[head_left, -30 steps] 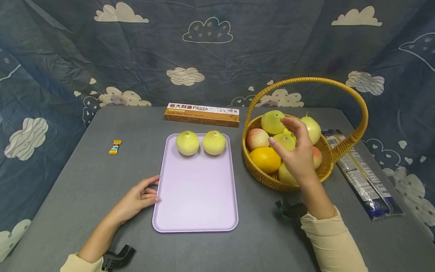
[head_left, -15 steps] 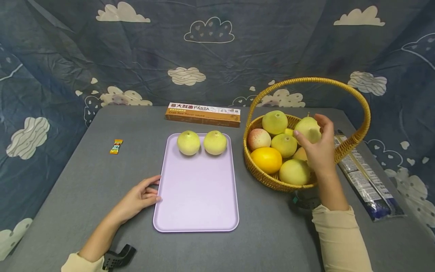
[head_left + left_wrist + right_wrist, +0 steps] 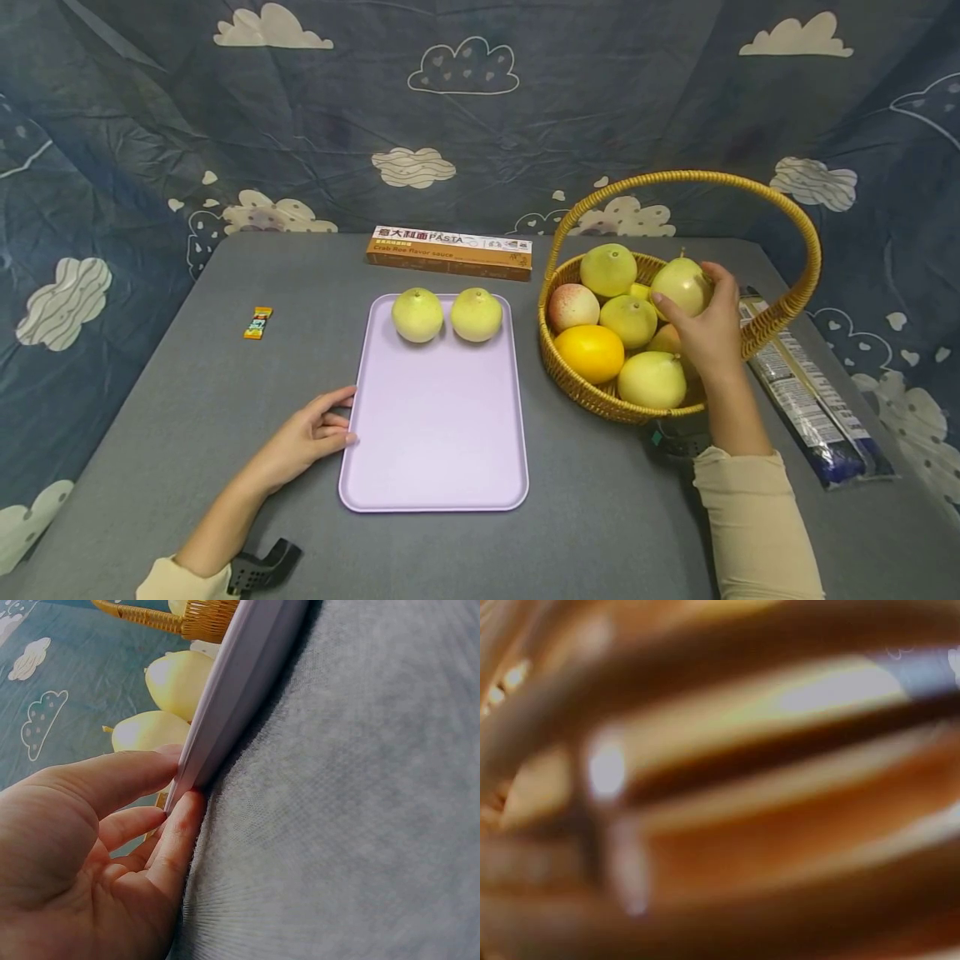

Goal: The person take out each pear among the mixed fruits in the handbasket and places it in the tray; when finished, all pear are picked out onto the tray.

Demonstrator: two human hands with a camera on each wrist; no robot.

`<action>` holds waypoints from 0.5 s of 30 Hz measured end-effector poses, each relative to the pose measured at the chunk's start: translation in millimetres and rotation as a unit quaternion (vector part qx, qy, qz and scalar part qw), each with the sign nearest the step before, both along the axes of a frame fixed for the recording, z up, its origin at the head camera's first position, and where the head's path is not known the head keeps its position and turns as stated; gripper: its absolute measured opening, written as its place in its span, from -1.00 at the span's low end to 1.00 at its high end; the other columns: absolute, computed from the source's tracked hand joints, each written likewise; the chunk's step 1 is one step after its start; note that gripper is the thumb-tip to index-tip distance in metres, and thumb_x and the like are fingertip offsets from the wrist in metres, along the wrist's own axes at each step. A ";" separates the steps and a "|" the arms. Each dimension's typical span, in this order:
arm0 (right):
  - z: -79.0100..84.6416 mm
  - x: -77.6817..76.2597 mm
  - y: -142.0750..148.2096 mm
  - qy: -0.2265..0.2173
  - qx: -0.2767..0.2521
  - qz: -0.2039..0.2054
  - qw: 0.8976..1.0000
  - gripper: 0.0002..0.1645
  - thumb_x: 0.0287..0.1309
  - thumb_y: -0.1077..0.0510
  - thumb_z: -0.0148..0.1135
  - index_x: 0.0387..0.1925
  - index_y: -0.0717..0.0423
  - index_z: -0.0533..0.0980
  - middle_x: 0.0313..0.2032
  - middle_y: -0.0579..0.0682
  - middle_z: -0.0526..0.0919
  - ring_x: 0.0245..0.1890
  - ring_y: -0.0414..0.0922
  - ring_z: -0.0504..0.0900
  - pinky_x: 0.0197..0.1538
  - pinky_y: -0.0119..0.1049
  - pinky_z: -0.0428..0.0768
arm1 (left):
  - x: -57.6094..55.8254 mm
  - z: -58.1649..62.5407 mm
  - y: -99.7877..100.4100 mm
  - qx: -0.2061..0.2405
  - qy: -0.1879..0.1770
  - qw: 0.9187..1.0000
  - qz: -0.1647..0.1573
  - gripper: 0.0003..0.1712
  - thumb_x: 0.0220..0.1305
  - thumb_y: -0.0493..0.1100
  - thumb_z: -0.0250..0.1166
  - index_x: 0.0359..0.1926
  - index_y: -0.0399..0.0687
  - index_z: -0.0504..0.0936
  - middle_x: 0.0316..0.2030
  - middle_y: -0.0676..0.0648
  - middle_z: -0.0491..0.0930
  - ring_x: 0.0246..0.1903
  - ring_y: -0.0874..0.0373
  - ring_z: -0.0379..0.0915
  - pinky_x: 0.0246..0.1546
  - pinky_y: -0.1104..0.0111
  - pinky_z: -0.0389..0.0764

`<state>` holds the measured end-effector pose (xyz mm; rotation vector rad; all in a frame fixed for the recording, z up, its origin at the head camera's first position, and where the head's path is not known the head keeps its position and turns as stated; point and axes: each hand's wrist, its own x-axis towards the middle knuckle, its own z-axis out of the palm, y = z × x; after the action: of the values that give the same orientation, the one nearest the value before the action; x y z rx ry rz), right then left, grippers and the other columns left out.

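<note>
Fingers [image 3: 722, 279] and thumb of the right hand [image 3: 716, 329] gripped a smooth, pale yellow-green pear [image 3: 681, 286] from either side, at the back right of a round golden wicker basket [image 3: 577, 396] in the right half of the frame. Whether it was lifted off the pile could not be told; the right wrist view was a blur. Lower left of centre, the left hand [image 3: 303, 437] touched the left edge of a rectangular lilac tray [image 3: 435, 433], its fingers relaxed.

Judging by how things lay, the work looked partly done: one round yellow-green pear [image 3: 417, 315] and a second, matching pear [image 3: 476, 315] stood side by side at the tray's upper end. The gripped pear was not yet on the tray. Another pale green pear [image 3: 652, 380] lay at the basket's near side, beside a glossy orange-yellow oval fruit [image 3: 589, 353], with a speckled pink peach [image 3: 573, 307] farther left.
</note>
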<state>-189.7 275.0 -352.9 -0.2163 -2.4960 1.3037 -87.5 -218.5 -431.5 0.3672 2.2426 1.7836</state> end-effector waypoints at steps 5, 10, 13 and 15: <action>-4.8 -3.3 6.7 -0.018 0.010 0.001 1.000 -0.01 0.03 -0.14 0.21 0.33 0.08 -0.09 0.24 0.19 -0.02 0.15 0.17 0.16 0.07 0.09 0.25 | 0.2 -0.2 -0.3 0.002 0.001 1.000 0.000 -0.25 0.06 -0.40 0.27 0.24 -0.42 0.13 0.05 -0.36 0.19 -0.22 0.19 0.39 -0.26 0.51 0.48; -7.9 -6.3 12.1 -0.031 0.025 0.005 0.999 0.00 0.04 -0.13 0.20 0.34 0.11 -0.11 0.23 0.25 -0.04 0.12 0.22 0.16 0.06 0.12 0.22 | -0.7 -2.1 -1.1 0.000 0.005 1.000 0.000 -0.26 0.05 -0.40 0.28 0.24 -0.42 0.14 0.05 -0.35 0.20 -0.23 0.20 0.39 -0.26 0.51 0.48; -9.0 -7.9 14.5 -0.038 0.033 0.008 0.999 0.00 0.04 -0.13 0.20 0.34 0.12 -0.12 0.21 0.27 -0.04 0.10 0.24 0.16 0.06 0.14 0.21 | -1.3 -2.3 -1.7 -0.004 0.001 1.000 0.000 -0.25 0.05 -0.39 0.28 0.24 -0.40 0.14 0.05 -0.34 0.20 -0.23 0.21 0.40 -0.26 0.51 0.48; -9.3 -8.5 15.8 -0.043 0.032 0.009 0.999 0.01 0.05 -0.13 0.19 0.34 0.12 -0.12 0.21 0.27 -0.05 0.09 0.24 0.16 0.06 0.13 0.20 | -1.5 -2.2 -2.0 -0.006 -0.002 1.000 0.000 -0.25 0.05 -0.38 0.28 0.25 -0.39 0.15 0.06 -0.33 0.20 -0.23 0.21 0.40 -0.26 0.50 0.48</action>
<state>-198.2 290.8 -362.3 -0.2403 -2.6121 1.2450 -89.0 -220.4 -433.7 0.3607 2.2501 1.7690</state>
